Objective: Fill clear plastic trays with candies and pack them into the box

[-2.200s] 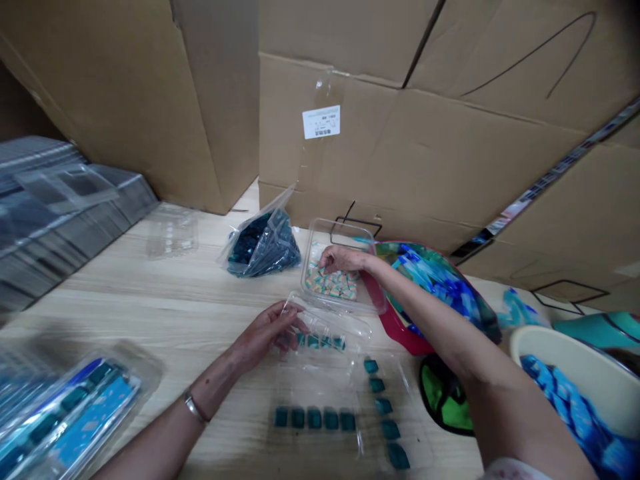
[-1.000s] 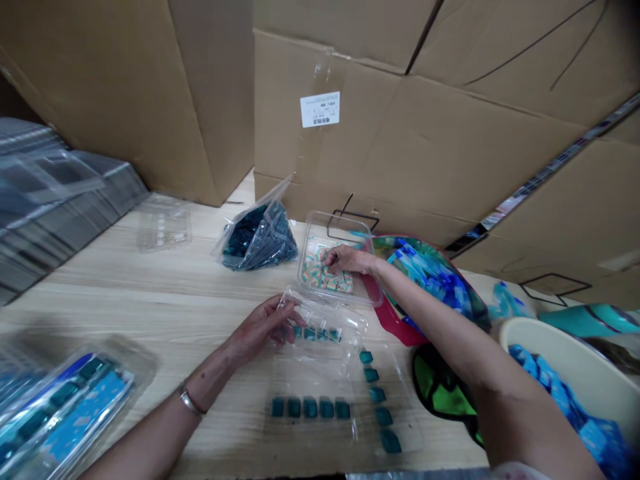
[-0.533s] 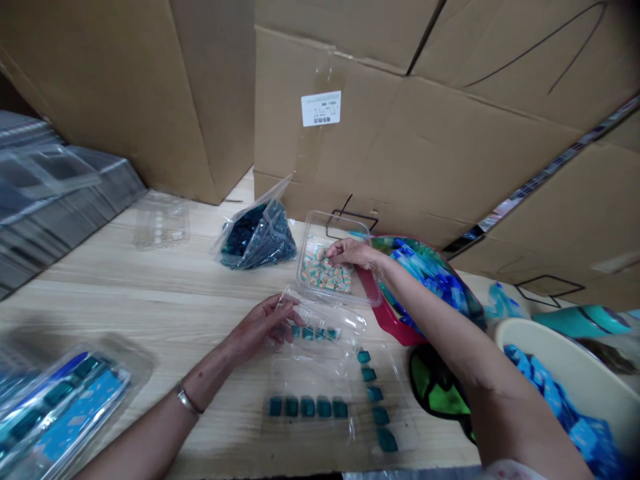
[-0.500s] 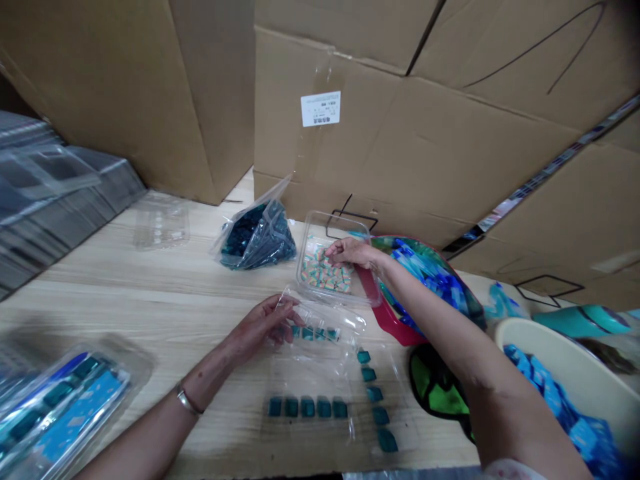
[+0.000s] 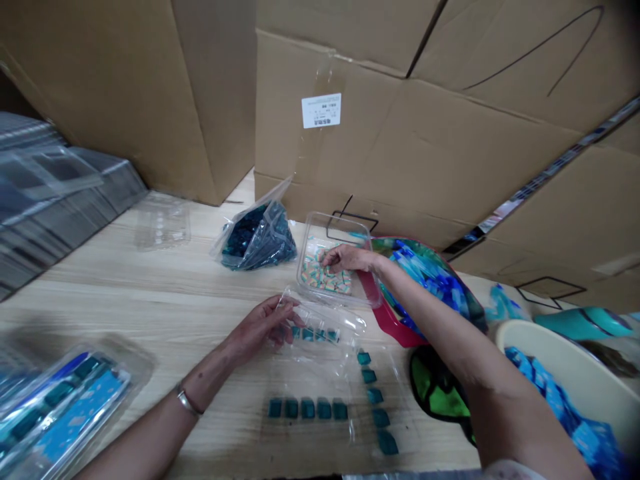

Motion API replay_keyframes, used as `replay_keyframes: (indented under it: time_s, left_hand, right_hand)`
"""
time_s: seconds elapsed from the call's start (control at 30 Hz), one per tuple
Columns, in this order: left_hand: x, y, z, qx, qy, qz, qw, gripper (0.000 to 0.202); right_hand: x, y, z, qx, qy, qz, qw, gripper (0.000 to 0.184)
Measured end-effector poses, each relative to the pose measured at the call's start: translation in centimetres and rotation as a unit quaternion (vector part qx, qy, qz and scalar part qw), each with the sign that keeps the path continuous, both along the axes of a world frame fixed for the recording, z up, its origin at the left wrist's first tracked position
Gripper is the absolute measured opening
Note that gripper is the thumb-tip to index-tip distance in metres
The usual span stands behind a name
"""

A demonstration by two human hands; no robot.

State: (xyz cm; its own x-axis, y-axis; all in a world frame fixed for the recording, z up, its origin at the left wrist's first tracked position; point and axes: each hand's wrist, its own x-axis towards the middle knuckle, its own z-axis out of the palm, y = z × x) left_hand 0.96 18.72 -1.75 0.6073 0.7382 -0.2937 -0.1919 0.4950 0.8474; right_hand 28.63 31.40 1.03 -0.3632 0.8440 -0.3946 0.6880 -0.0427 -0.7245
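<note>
In the head view, my left hand (image 5: 277, 319) pinches the far left edge of a clear plastic blister tray (image 5: 310, 373). Rows of teal square pieces (image 5: 307, 407) sit in the tray's pockets, with another teal line (image 5: 375, 396) down the right side. My right hand (image 5: 345, 257) reaches into a clear plastic box (image 5: 300, 277), fingers bent and drawn together. They touch small pastel pieces (image 5: 327, 279) with peach and green edges; whether a piece is between the fingertips is hidden. An open clear bag (image 5: 265, 237) of dark teal pieces stands left of the box.
Cardboard boxes (image 5: 330, 153) wall off the back. A red-rimmed basin (image 5: 400, 330) of blue packets and a cream tub (image 5: 507, 330) stand right, near a green-and-black item (image 5: 440, 387). Stacked clear trays (image 5: 60, 200) and a filled package (image 5: 65, 417) lie left.
My right hand has shifted slightly left and down among the pastel pieces. My left hand and the blister tray stay in place.
</note>
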Motion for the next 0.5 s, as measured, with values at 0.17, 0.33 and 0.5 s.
replay_keyframes:
  time_s: [0.17,0.33,0.5]
  left_hand:
    - [0.0,0.0,-0.1,0.002,-0.004,-0.001,1.0,0.039]
    - [0.0,0.0,-0.1,0.003,-0.005,-0.003,1.0,0.038]
    - [-0.1,0.0,-0.1,0.007,-0.001,-0.004,1.0,0.038]
  right_hand:
    - [0.2,0.5,0.4,0.033,-0.012,0.073,0.997,0.022]
    - [0.3,1.7,1.4,0.073,-0.025,0.209,0.975,0.019]
    - [-0.3,2.7,1.0,0.088,-0.081,0.297,0.947,0.02]
